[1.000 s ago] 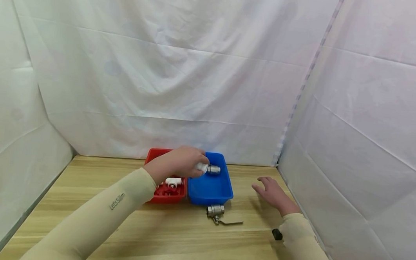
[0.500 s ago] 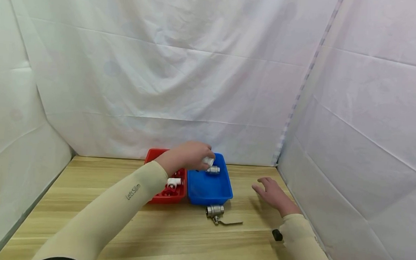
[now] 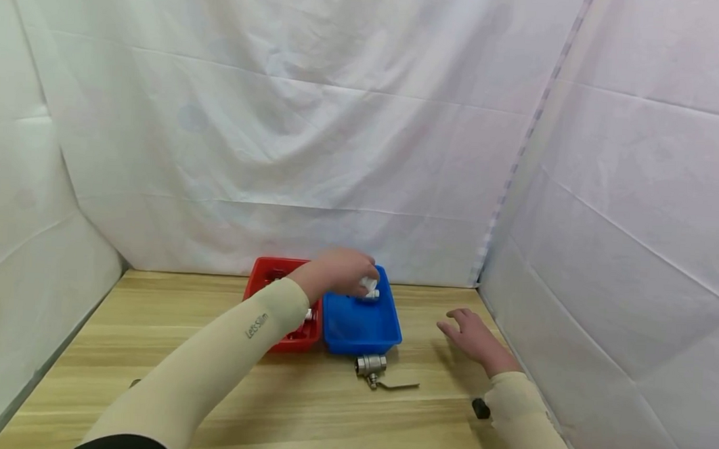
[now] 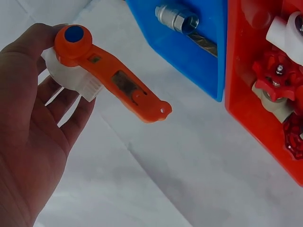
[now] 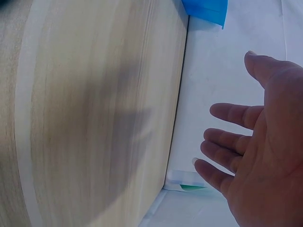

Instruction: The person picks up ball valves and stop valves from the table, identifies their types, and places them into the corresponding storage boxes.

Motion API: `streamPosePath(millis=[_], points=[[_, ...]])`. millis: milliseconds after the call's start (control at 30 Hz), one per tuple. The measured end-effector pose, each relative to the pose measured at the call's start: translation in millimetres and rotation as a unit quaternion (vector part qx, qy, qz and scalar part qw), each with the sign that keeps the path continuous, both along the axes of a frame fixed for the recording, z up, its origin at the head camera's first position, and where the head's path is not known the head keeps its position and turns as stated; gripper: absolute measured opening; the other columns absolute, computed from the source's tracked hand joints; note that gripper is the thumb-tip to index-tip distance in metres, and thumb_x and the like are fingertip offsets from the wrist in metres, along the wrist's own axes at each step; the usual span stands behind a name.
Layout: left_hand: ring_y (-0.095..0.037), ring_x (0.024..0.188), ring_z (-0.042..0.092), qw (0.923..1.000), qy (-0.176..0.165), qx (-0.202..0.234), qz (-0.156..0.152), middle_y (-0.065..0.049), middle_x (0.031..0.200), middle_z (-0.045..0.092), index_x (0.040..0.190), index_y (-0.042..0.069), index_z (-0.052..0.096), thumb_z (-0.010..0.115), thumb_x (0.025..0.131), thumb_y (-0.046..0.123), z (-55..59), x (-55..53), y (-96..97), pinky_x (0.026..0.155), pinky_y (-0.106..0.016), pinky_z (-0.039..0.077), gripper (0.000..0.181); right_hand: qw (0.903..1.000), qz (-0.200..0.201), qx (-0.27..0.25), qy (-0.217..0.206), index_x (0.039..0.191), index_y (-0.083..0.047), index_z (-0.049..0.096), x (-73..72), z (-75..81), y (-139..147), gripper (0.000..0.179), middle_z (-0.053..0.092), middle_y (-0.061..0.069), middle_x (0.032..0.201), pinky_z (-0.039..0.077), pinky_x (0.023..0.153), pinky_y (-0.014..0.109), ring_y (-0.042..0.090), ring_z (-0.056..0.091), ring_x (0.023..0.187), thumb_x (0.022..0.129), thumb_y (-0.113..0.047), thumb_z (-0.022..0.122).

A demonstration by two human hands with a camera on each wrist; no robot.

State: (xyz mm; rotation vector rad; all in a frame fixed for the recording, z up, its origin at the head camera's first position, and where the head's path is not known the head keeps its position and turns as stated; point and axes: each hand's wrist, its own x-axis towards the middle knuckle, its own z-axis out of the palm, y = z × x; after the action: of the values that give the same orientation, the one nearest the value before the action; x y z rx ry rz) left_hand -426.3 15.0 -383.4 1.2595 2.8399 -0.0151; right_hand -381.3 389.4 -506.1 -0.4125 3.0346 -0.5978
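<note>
My left hand (image 3: 343, 272) is over the back of the blue bin (image 3: 363, 325) in the head view. It grips a white plastic ball valve (image 4: 71, 75), whose orange lever with a blue cap points away from the palm in the left wrist view. Inside the blue bin lies a metal ball valve (image 4: 177, 19), partly covered by the hand in the head view. To the right, my right hand (image 3: 472, 335) hovers with relaxed, spread fingers and holds nothing. Nearer the front, a second metal ball valve (image 3: 372, 366) with a long lever lies on the table.
A red bin (image 3: 292, 345) adjoins the blue bin on its left. It contains red-handled valves (image 4: 277, 78) and a white fitting (image 4: 286, 38). White cloth (image 3: 315, 147) hangs behind the wooden table (image 3: 300, 418) and along both sides.
My left hand has moved right and slightly back, carrying the white ball valve over the blue bin's far part. The right hand has stayed nearly still.
</note>
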Motion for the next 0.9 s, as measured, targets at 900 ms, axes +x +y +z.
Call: streamPosePath(millis=[900], points=[[-0.018,0.109,0.073,0.9969,-0.020,-0.075,-0.001,0.001,0.124,0.079,0.136,0.019,0.079,0.082,0.103,0.022,-56.6,-8.7,36.3,0.104,-0.038,0.060,0.033,0.9998,-0.014,-0.005,-0.013,0.145,0.012,0.059,10.8,-10.0,5.0,0.066,0.052,0.035,0.154,0.041,0.117,0.071,0.058,0.047,0.144,0.116,-0.047,0.056]])
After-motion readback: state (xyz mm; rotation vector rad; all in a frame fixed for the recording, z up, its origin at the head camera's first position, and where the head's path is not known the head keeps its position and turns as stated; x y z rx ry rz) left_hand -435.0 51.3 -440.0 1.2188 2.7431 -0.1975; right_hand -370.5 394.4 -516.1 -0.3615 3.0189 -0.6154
